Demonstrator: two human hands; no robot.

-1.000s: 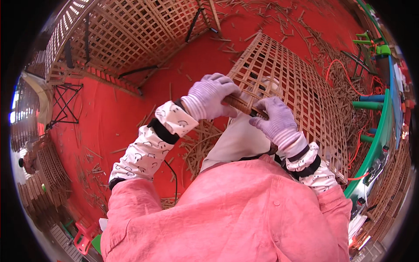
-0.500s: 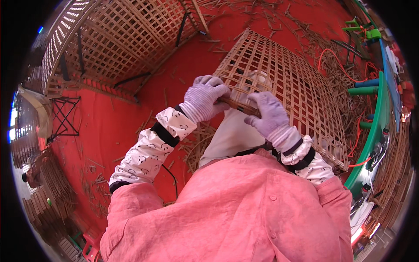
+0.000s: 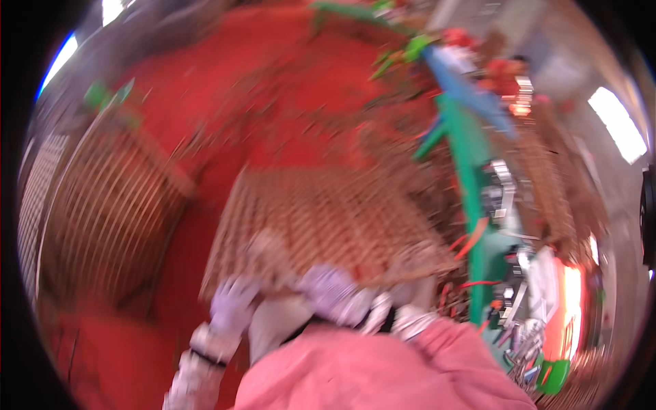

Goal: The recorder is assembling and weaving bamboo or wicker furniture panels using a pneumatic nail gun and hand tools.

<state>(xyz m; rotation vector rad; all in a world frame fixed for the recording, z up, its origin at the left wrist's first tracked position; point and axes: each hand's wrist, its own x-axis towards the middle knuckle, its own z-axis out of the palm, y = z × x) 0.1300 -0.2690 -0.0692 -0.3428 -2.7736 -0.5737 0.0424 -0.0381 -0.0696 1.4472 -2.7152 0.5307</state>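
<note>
A woven rattan lattice panel (image 3: 307, 225) stretches away in front of me, its near edge at my lap. At its near left corner, my left hand (image 3: 234, 304) in a pale purple glove is closed on the edge. My right hand (image 3: 329, 288), gloved alike, lies over the near edge around its middle; motion blur smears its fingers, so I cannot tell whether they grip. Under the lattice, between and beyond my hands, something pale (image 3: 268, 254) shows through, perhaps my knee. Both forearms wear white patterned sleeves with black bands.
Another large lattice frame (image 3: 113, 212) stands at the left on the red floor (image 3: 171, 109). Cut strips (image 3: 301, 123) lie scattered beyond the panel. To the right runs a green bench (image 3: 471, 205) with tools on it and orange cords (image 3: 471, 239) beside it.
My view has swung to the right, so the panel and both hands appear lower and farther left. The right hand now lies more over the panel's edge; blur covers the picture.
</note>
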